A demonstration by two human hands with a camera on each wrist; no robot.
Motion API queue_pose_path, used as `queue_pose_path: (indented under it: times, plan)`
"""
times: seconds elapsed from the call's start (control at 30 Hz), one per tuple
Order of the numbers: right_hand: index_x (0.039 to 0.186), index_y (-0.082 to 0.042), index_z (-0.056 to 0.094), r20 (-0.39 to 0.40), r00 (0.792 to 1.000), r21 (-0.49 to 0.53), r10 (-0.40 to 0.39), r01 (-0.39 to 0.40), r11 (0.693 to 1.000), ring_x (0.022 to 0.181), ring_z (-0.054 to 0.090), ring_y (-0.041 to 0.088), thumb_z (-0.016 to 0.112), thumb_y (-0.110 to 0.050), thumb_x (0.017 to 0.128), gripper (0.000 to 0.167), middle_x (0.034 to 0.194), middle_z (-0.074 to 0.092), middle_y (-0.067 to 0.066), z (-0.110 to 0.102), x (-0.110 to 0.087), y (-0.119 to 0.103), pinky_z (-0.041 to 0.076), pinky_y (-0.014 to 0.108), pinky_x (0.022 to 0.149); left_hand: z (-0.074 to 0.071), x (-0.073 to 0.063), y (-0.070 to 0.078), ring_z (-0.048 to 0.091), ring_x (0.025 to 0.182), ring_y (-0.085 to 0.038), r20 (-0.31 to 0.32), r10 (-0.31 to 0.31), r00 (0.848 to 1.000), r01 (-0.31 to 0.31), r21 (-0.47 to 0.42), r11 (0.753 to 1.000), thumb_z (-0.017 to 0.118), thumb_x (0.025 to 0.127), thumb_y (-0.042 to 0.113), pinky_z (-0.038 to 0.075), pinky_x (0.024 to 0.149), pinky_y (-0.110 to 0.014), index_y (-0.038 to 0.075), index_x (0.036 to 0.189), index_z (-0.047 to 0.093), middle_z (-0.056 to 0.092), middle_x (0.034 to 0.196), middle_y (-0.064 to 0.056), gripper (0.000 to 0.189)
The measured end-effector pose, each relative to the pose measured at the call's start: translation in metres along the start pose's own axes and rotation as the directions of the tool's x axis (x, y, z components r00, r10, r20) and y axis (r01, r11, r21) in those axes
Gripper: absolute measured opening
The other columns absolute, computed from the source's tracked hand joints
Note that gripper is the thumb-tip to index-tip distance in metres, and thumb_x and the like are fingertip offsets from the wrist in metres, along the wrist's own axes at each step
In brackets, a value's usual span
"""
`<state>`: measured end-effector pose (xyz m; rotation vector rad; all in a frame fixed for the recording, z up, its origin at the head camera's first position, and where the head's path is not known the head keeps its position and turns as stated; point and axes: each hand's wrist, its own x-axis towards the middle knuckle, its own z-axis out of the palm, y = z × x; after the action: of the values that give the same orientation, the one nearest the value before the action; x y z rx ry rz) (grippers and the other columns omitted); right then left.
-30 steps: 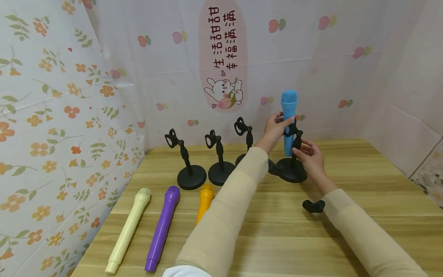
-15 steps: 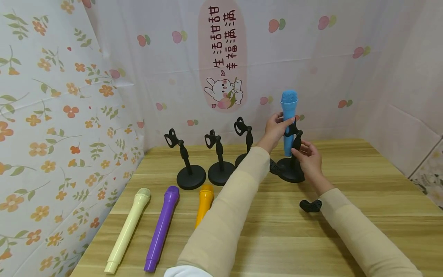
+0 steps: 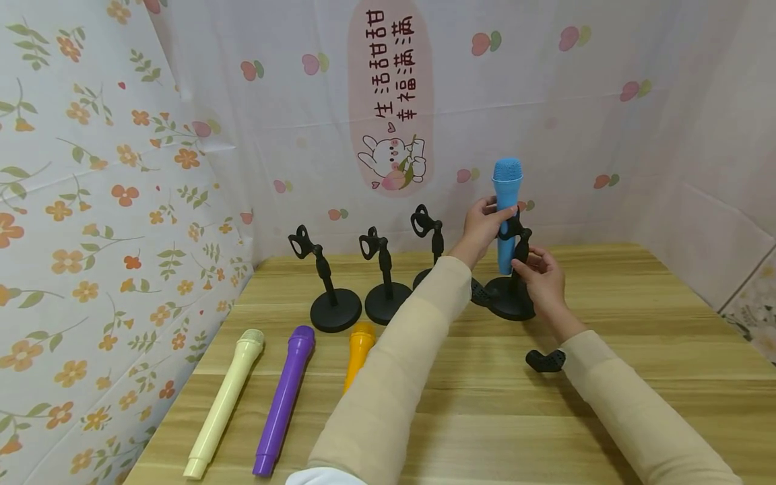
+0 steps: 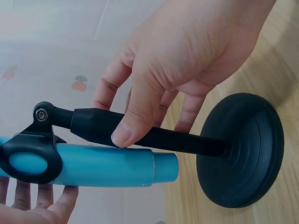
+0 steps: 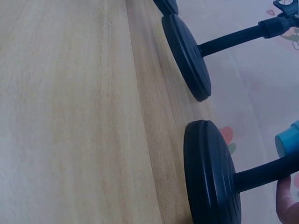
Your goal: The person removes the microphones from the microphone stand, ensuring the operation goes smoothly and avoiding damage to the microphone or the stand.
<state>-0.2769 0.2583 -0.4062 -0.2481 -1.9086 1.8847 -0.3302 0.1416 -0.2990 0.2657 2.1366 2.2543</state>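
A light blue microphone [image 3: 507,182] stands upright in the clip of a black desktop microphone stand [image 3: 512,303]. My left hand [image 3: 481,232] holds the microphone's body just beside the clip. On the right, my right hand [image 3: 545,279] grips the stand's post, and in the left wrist view its thumb presses along the black post [image 4: 187,141]. The clip [image 4: 32,158] wraps round the blue handle there, with the handle's lower end [image 4: 166,167] sticking out below. The round base [image 5: 210,172] rests on the table in the right wrist view.
Several other black stands, including the leftmost one [image 3: 335,310] and its neighbour [image 3: 388,303], stand in a row to the left. Cream [image 3: 224,404], purple [image 3: 285,401] and orange [image 3: 360,350] microphones lie in front, the orange one partly behind the left sleeve. A patterned cloth [image 3: 291,148] hangs behind.
My right hand and forearm have shifted very slightly left with the stand's base. The blue microphone and my left hand look almost unmoved.
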Motion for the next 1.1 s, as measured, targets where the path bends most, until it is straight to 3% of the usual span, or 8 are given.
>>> queue_pose_path:
  times: [0.47, 0.77, 1.1]
  plan:
    - [0.116, -0.021, 0.059, 0.061, 0.998, 0.064, -0.002, -0.002, 0.998, 0.092, 0.056, 0.006, 0.074, -0.017, 0.088, 0.032, 0.100, 0.058, -0.006, -0.005, -0.006, -0.012, 0.050, 0.012, 0.072, -0.004, -0.007, 0.007, 0.066, 0.093, -0.018, -0.015, 0.014, 1.000, -0.014, -0.001, 1.000, 0.075, 0.087, 0.024, 0.055, 0.082, -0.039, 0.011, 0.122, 0.063, 0.067, 0.105, 0.000, 0.039]
    - [0.119, -0.022, 0.060, 0.128, 0.992, 0.067, 0.009, -0.018, 0.998, 0.094, 0.054, 0.008, 0.073, -0.016, 0.088, 0.034, 0.101, 0.057, -0.005, -0.014, -0.014, -0.024, 0.050, 0.011, 0.072, -0.012, -0.016, 0.013, 0.067, 0.092, -0.018, -0.003, 0.003, 1.000, -0.003, -0.069, 0.998, 0.078, 0.084, 0.022, 0.055, 0.083, -0.045, 0.011, 0.119, 0.064, 0.067, 0.104, 0.000, 0.038]
    - [0.120, -0.023, 0.060, 0.208, 0.977, 0.045, -0.057, 0.048, 0.998, 0.091, 0.056, 0.006, 0.072, -0.016, 0.089, 0.034, 0.098, 0.059, -0.008, -0.021, -0.024, -0.031, 0.051, 0.012, 0.072, -0.019, -0.031, 0.023, 0.067, 0.088, -0.017, 0.009, -0.024, 1.000, 0.025, -0.072, 0.997, 0.079, 0.083, 0.022, 0.054, 0.082, -0.047, 0.014, 0.112, 0.066, 0.067, 0.098, 0.003, 0.033]
